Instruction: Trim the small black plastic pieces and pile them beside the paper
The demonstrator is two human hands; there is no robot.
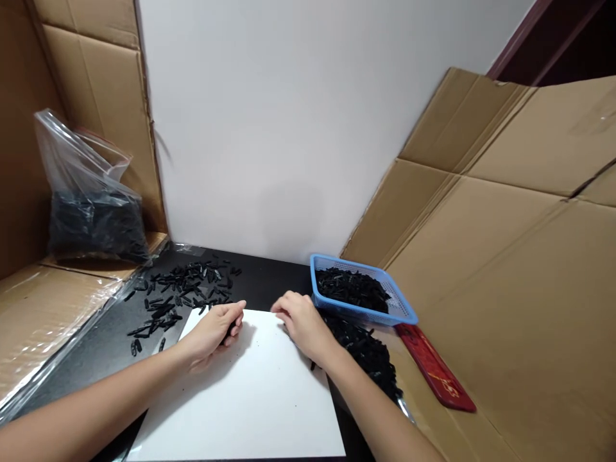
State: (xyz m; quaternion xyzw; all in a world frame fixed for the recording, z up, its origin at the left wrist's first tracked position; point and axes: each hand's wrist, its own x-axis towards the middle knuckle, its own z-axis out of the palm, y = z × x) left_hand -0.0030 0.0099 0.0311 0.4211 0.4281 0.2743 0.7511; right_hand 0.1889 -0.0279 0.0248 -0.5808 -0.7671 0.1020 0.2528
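My left hand (pixel 216 330) is closed over the left part of a white board (pixel 250 404), with a dark bit of a small black piece (pixel 228 332) showing between its fingers. To its right, my right hand (pixel 301 321) hovers at the board's far right edge, fingers curled together; whatever is at their tips is too small or hidden to make out. Loose small black elongated pieces (pixel 163 314) lie scattered on the dark table, left of and behind my left hand. A heap of similar black pieces (pixel 370 356) lies just right of my right forearm.
A blue plastic basket (pixel 409 314) of black pieces stands behind the heap. Beside it lies a red flat object (pixel 440 378). A clear plastic bag (pixel 91 192) of dark pieces sits at the far left. Cardboard walls (pixel 520 256) and a white wall (pixel 289 128) enclose the table.
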